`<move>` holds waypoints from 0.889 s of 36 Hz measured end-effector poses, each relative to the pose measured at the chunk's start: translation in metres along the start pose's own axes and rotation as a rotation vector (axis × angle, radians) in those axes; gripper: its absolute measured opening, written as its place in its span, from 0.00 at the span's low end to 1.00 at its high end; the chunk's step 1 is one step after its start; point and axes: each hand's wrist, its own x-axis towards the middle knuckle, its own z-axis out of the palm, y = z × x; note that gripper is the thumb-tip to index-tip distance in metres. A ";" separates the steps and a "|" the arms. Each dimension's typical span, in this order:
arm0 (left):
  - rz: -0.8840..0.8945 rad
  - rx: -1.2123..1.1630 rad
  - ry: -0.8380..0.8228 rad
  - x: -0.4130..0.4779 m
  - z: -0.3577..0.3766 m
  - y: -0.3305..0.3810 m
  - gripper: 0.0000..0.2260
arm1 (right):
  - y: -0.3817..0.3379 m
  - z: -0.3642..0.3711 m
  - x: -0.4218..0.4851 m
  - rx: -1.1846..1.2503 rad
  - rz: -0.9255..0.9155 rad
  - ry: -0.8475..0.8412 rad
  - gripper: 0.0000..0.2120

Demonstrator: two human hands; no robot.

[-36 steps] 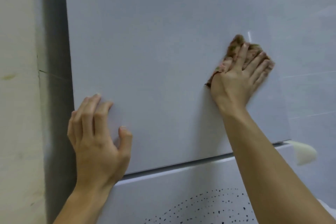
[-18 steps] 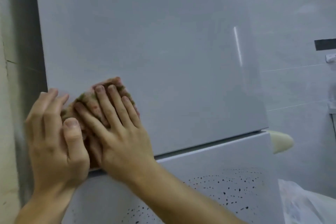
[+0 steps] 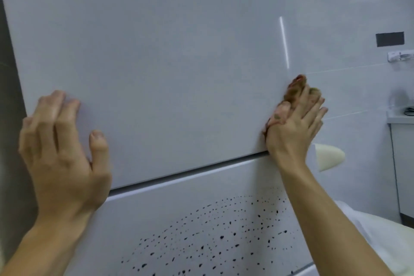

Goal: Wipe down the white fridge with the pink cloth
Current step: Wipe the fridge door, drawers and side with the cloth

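Since half a second back, right hand [image 3: 293, 127] and pink cloth [image 3: 295, 88] have swept from the door's lower-left corner, beside the left hand [image 3: 65, 145], to its right edge.

Left hand flat on white fridge [image 3: 168, 63] near left edge; fingers [image 3: 58, 107] spread wide, holding nothing. Right fingers straight, close together, pressing the bunched cloth against the upper door; motion-blurred.

Lower door [image 3: 224, 188] black-speckled. Cream rounded object [image 3: 329, 157] just past right hand. Beyond: tiled wall [image 3: 349, 18], white counter [image 3: 401, 120] far right.
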 end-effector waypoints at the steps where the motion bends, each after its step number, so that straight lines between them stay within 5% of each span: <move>1: 0.010 0.007 0.011 0.000 -0.001 0.002 0.24 | -0.007 0.003 0.005 0.002 0.050 0.009 0.29; 8: 0.035 0.060 0.028 0.000 -0.012 0.013 0.23 | -0.056 0.022 0.019 -0.043 -0.067 0.044 0.33; 18: 0.019 0.136 -0.019 0.000 -0.034 -0.013 0.26 | -0.163 0.067 -0.058 0.006 -0.660 0.040 0.30; 25: 0.013 0.152 -0.031 -0.006 -0.046 -0.029 0.25 | -0.190 0.085 -0.150 0.135 -1.033 -0.177 0.28; 32: -0.007 0.178 -0.022 -0.026 -0.059 -0.036 0.20 | -0.166 0.083 -0.197 0.128 -1.189 -0.316 0.28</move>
